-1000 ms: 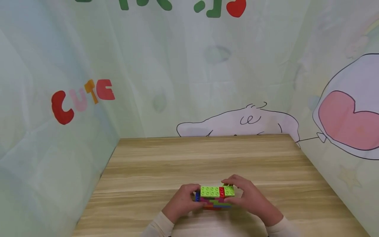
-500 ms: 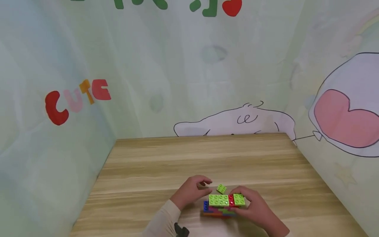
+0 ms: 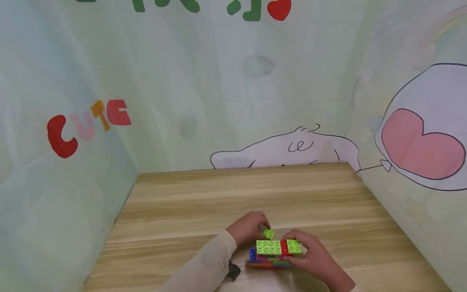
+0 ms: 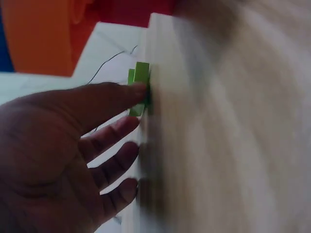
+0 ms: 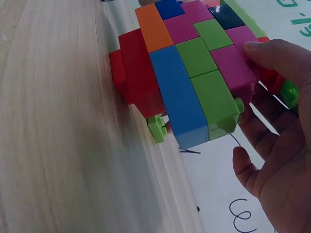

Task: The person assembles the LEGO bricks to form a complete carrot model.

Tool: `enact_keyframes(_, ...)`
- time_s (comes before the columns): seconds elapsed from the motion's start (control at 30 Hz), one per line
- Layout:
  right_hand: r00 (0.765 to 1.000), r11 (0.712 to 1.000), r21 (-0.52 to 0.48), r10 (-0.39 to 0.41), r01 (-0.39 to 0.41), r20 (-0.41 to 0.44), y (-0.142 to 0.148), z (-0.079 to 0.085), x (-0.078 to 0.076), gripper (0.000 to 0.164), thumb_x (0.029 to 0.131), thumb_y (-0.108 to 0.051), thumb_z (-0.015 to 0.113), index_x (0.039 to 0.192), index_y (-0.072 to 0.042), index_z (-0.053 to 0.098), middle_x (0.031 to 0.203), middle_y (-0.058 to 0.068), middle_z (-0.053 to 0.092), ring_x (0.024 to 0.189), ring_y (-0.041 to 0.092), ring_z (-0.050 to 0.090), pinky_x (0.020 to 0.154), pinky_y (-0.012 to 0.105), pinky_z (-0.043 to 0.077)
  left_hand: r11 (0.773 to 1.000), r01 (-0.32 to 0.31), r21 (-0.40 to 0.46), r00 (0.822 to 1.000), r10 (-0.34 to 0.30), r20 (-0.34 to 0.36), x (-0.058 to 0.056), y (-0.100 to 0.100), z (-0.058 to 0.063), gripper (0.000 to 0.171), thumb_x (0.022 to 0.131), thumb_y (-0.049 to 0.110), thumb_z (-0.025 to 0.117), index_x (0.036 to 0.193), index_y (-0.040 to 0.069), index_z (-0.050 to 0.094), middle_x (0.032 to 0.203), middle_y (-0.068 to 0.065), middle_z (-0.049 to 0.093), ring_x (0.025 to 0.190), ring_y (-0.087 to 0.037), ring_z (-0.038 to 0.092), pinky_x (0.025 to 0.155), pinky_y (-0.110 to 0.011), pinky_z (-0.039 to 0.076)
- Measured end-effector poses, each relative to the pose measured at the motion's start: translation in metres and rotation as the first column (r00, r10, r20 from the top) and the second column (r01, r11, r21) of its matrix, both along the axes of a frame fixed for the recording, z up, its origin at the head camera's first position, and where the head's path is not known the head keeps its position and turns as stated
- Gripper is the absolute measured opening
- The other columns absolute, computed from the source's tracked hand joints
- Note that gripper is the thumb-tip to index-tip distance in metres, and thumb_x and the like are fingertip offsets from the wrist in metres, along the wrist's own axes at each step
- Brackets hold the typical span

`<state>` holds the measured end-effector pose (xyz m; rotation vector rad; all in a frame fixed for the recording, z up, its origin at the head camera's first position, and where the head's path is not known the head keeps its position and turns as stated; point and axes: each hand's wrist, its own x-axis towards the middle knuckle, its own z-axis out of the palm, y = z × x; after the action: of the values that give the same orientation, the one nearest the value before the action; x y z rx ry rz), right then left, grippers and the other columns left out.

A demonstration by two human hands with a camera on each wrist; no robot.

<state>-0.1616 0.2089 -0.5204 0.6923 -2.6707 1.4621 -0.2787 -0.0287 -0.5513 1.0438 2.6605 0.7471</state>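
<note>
My right hand grips the right end of a multicoloured toy-brick build. The build has lime bricks and a red strip on top, with blue, pink, green and orange bricks below. Seen from the right wrist, the thumb presses a pink brick, and red bricks jut from the underside near the tabletop. Just beyond the build, my left hand pinches a small loose lime-green brick close to the table. In the left wrist view the thumb lies on this green brick, and the other fingers are spread below.
The wood-grain table meets printed cloth walls at the back and both sides. A dark object shows by the left sleeve.
My left hand let go of the build's left end and reached forward to the loose green brick. My right hand left that brick behind the build and keeps hold of the build.
</note>
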Motion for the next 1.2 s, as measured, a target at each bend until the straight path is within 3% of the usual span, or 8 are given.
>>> enact_keyframes(0.13,0.999,1.000,0.008,0.009,-0.009,-0.046,-0.001,-0.002,-0.003,0.034,0.082,-0.027,0.089,0.108,-0.032,0.069,0.108,-0.015,0.070,0.103,0.010,0.067,0.094,0.032,0.054,0.970,-0.153,0.188,0.983,0.131,0.127,0.008,-0.018,0.003,0.026,0.084,0.028,0.086,0.108,0.023,0.077,0.102,0.016,0.068,0.093,-0.005,0.060,0.083,-0.027,0.052)
enact_keyframes(0.23,0.995,1.000,0.012,0.014,-0.013,-0.099,-0.002,-0.003,-0.006,0.036,0.081,-0.023,0.090,0.109,-0.031,0.069,0.108,-0.015,0.071,0.102,0.010,0.068,0.093,0.033,0.055,0.888,-0.254,0.383,0.966,0.215,0.142,0.022,-0.037,0.010,0.026,0.086,0.023,0.083,0.111,0.024,0.077,0.103,0.015,0.069,0.091,-0.010,0.062,0.078,-0.029,0.053)
enact_keyframes(0.37,0.992,1.000,0.003,0.002,-0.002,-0.126,-0.005,-0.005,-0.012,0.038,0.080,-0.018,0.090,0.109,-0.030,0.068,0.108,-0.015,0.071,0.102,0.010,0.068,0.092,0.034,0.056,0.793,-0.175,0.584,0.978,0.210,0.007,0.046,-0.057,0.023,0.033,0.088,0.014,0.080,0.118,0.025,0.075,0.107,0.012,0.070,0.093,-0.020,0.064,0.077,-0.033,0.056)
enact_keyframes(0.43,0.993,1.000,-0.002,-0.016,0.015,-0.118,-0.007,-0.005,-0.015,0.039,0.079,-0.018,0.091,0.108,-0.031,0.068,0.108,-0.016,0.072,0.102,0.009,0.068,0.092,0.033,0.055,0.780,-0.083,0.620,0.981,0.174,-0.087,0.056,-0.064,0.028,0.037,0.087,0.011,0.081,0.120,0.026,0.075,0.109,0.011,0.070,0.093,-0.023,0.065,0.078,-0.034,0.056)
enact_keyframes(0.57,0.990,1.000,-0.006,-0.017,0.016,-0.140,-0.012,-0.003,-0.020,0.036,0.080,-0.021,0.091,0.107,-0.029,0.069,0.106,-0.015,0.072,0.100,0.009,0.068,0.089,0.032,0.055,0.799,0.041,0.600,0.963,0.129,-0.237,0.070,-0.072,0.033,0.037,0.083,0.011,0.085,0.116,0.025,0.077,0.109,0.011,0.069,0.098,-0.019,0.064,0.083,-0.035,0.057)
enact_keyframes(0.77,0.984,0.997,-0.049,0.044,-0.053,-0.170,-0.021,0.000,-0.023,0.033,0.082,-0.019,0.090,0.107,-0.023,0.069,0.105,-0.010,0.073,0.098,0.010,0.068,0.088,0.031,0.055,0.851,0.103,0.516,0.925,0.109,-0.365,0.078,-0.076,0.037,0.029,0.082,0.013,0.088,0.109,0.022,0.080,0.106,0.012,0.067,0.102,-0.008,0.060,0.088,-0.030,0.055)
enact_keyframes(0.97,0.981,0.996,-0.056,0.051,-0.063,-0.185,-0.024,-0.002,-0.026,0.035,0.081,-0.016,0.090,0.108,-0.024,0.069,0.104,-0.010,0.073,0.096,0.010,0.067,0.087,0.031,0.056,0.894,0.092,0.438,0.896,0.118,-0.428,0.078,-0.078,0.044,0.028,0.079,0.016,0.090,0.105,0.022,0.081,0.104,0.013,0.067,0.099,-0.007,0.059,0.087,-0.026,0.054)
enact_keyframes(1.2,0.981,0.995,-0.057,0.066,-0.077,-0.183,-0.026,-0.005,-0.028,0.034,0.083,-0.017,0.089,0.109,-0.024,0.069,0.105,-0.010,0.073,0.097,0.010,0.068,0.088,0.032,0.056,0.927,0.064,0.371,0.908,0.100,-0.406,0.081,-0.080,0.057,0.028,0.077,0.014,0.090,0.103,0.020,0.083,0.100,0.011,0.067,0.095,-0.007,0.058,0.085,-0.025,0.055)
